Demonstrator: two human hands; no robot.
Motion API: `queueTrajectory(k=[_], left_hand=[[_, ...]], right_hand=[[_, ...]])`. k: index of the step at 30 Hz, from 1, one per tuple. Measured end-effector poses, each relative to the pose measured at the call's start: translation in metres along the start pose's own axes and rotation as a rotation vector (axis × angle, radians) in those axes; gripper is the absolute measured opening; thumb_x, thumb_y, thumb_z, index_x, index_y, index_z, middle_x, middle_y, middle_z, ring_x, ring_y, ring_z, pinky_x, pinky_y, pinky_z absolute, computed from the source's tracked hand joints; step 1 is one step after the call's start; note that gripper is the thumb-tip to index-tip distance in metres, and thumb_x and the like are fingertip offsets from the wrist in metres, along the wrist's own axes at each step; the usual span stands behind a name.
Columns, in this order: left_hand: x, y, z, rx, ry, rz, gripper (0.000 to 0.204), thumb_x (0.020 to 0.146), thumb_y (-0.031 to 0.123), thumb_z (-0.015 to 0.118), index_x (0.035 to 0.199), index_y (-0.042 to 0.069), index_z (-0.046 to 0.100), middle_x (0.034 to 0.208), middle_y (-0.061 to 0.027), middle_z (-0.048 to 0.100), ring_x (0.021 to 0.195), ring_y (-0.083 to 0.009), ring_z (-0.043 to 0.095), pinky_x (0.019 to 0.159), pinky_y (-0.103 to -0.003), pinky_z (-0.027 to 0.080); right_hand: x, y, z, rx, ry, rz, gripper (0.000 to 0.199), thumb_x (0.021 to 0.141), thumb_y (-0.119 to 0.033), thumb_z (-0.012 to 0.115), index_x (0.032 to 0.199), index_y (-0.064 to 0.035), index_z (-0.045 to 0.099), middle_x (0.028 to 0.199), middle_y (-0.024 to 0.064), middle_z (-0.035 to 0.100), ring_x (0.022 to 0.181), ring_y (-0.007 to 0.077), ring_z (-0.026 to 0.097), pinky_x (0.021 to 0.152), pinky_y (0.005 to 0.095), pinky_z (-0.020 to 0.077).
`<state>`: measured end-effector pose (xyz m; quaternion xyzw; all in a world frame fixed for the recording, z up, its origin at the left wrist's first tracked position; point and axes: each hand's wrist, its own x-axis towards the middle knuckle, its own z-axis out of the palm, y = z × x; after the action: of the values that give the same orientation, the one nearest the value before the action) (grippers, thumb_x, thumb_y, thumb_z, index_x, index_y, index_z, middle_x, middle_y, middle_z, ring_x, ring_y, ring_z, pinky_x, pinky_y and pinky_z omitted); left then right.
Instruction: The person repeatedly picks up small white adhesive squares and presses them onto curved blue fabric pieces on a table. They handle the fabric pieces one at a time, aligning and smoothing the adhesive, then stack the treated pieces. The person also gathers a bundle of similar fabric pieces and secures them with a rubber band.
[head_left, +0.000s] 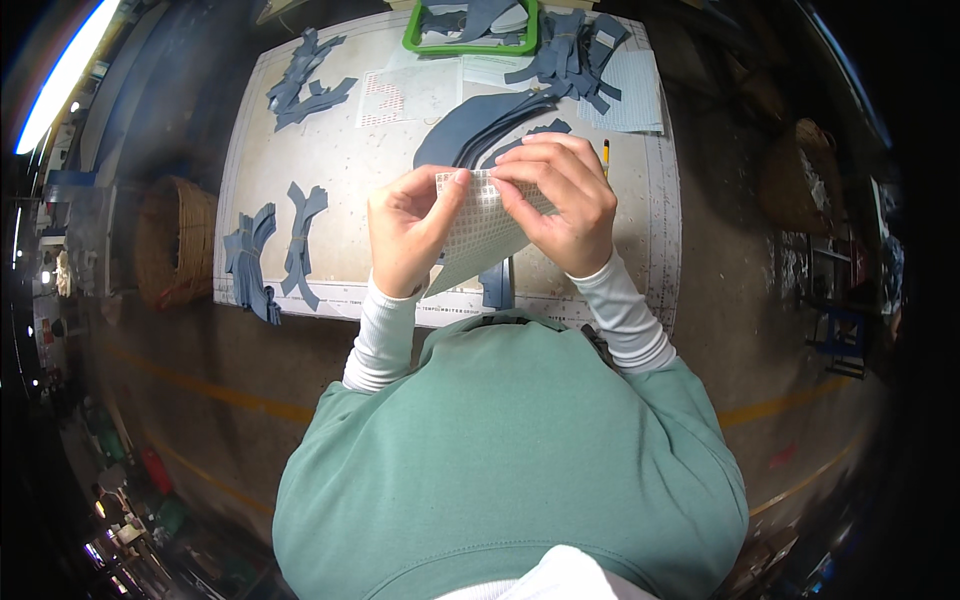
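We found the left hand (408, 225) pinching the sheet (475, 228) at its upper left, the thumb laid over the front. The right hand (565, 205) had its thumb and forefinger closed together at the upper edge of the same sheet, just beside the left thumb; we could not tell whether a small square from the printed grid was also caught between them. The sheet was raised above the table (340, 190), tilted, with its lower end sloping toward the wearer. In our judgement, a hard pull by the right fingers could have creased or torn the edge, because both pinches sat close together and the rest of the sheet hung unsupported. If the squares were adhesive, a poorly lifted one could have folded onto itself or stuck to a fingertip. Below the hands, a blue strip (497, 285) lay near the front edge, where a sagging sheet or a stray sleeve could have brushed it off. Beyond the hands, we noted the stack of curved blue pieces (460, 128); a low forward reach could have fanned it out of line. The pen (606, 155) lay near the right wrist, and a sideways sweep could have rolled it. Farther out, the green tray (412, 40) was loaded with blue pieces, and careless handling could have spilled them.
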<state>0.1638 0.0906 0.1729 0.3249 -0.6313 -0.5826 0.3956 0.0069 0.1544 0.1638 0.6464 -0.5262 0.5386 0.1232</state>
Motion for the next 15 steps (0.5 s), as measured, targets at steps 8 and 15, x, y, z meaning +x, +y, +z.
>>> queueTrajectory(k=[8,15], left_hand=[[-0.0014,0.0025,0.0041,-0.010,-0.016,0.005,0.016,0.087,0.011,0.061,0.086,-0.004,0.067,0.069,-0.0012,0.063,0.063,-0.0038,0.053,0.055,-0.019,0.042],[0.0008,0.0017,0.0060,0.017,-0.008,0.012,0.018,0.087,0.013,0.061,0.084,-0.005,0.067,0.067,-0.0003,0.062,0.062,-0.0031,0.052,0.054,-0.018,0.041]], right_hand=[[-0.0018,-0.0029,0.0037,0.046,0.034,0.006,0.030,0.068,-0.003,0.072,0.096,-0.0079,0.066,0.086,0.0034,0.065,0.084,0.0186,0.060,0.071,0.0290,0.0490],[-0.0026,-0.0087,0.0038,-0.124,0.051,-0.102,0.045,0.067,0.000,0.072,0.110,-0.0086,0.062,0.080,0.0013,0.063,0.082,0.0164,0.060,0.071,0.0271,0.0494]])
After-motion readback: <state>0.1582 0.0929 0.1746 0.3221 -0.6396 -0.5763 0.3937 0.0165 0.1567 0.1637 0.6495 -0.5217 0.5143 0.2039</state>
